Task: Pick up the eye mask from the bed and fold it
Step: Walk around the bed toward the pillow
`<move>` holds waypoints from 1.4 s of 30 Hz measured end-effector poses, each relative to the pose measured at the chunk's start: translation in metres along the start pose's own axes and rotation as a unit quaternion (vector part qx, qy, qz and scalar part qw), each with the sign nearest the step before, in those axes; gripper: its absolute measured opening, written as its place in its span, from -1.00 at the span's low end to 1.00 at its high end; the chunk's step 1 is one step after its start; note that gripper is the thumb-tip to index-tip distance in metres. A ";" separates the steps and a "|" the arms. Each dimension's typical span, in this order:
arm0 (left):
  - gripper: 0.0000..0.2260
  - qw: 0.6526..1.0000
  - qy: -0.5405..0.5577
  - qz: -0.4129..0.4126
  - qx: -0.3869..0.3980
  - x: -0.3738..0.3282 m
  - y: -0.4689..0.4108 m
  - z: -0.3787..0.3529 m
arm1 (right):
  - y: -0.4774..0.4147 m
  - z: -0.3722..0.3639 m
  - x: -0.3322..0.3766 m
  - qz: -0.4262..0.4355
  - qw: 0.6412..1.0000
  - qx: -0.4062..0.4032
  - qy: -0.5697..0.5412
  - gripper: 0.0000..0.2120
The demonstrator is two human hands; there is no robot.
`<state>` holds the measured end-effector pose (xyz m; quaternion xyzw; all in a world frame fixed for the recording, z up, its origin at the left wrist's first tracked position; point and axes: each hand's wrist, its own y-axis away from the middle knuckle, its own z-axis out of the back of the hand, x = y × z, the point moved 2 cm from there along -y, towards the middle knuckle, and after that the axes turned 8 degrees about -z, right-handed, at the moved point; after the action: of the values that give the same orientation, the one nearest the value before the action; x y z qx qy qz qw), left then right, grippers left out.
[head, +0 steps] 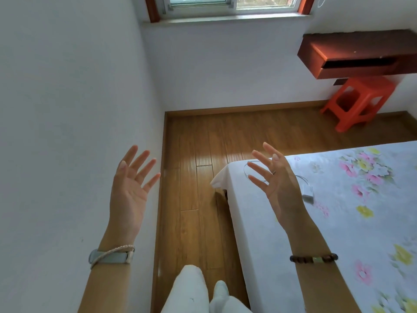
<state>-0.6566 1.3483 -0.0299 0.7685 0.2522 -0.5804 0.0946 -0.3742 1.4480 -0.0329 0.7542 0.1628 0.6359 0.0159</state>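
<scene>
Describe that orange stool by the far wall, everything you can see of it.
The orange stool looks like moulded plastic, with a square seat, splayed legs and open sides. It stands upright on the wooden floor against the white wall, directly beneath a dark red wall shelf that hides part of its seat. Nothing visibly rests on it.

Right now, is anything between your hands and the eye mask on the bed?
No eye mask shows. Both the left hand and right hand are open and empty. Only a thin cable with a small plug lies on the bed.
</scene>
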 end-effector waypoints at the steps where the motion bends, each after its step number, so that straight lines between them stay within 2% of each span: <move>1: -0.54 1.000 0.000 0.000 0.001 0.003 -0.014 -0.001 | -0.012 -0.001 0.001 -0.002 1.000 -0.002 0.001 -0.59; 7: -0.53 1.000 0.000 0.008 0.007 0.027 -0.116 -0.005 | -0.098 -0.014 0.010 -0.003 0.999 -0.030 0.013 -0.55; 18: -0.52 0.997 -0.005 0.030 0.077 0.058 -0.329 -0.021 | -0.268 -0.070 0.051 0.013 0.996 -0.084 -0.013 -0.57; 22: -0.52 0.994 -0.018 0.033 0.106 0.065 -0.387 -0.030 | -0.314 -0.079 0.059 0.008 0.995 -0.099 -0.027 -0.65; 26: -0.51 0.992 0.001 0.035 0.120 0.076 -0.436 -0.041 | -0.354 -0.075 0.066 0.002 0.993 -0.108 -0.046 -0.60; 35: -0.48 0.981 0.013 0.046 0.190 0.120 -0.550 -0.103 | -0.468 -0.050 0.097 0.034 0.987 -0.128 -0.093 -0.57; 42: -0.46 0.970 0.028 0.069 0.233 0.155 -0.652 -0.185 | -0.561 -0.018 0.127 0.039 0.980 -0.158 -0.115 -0.52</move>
<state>-0.7940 2.0293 -0.0226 0.8009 0.0593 -0.5933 -0.0546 -0.5003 2.0099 -0.0377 0.8159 0.0276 0.5630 0.1287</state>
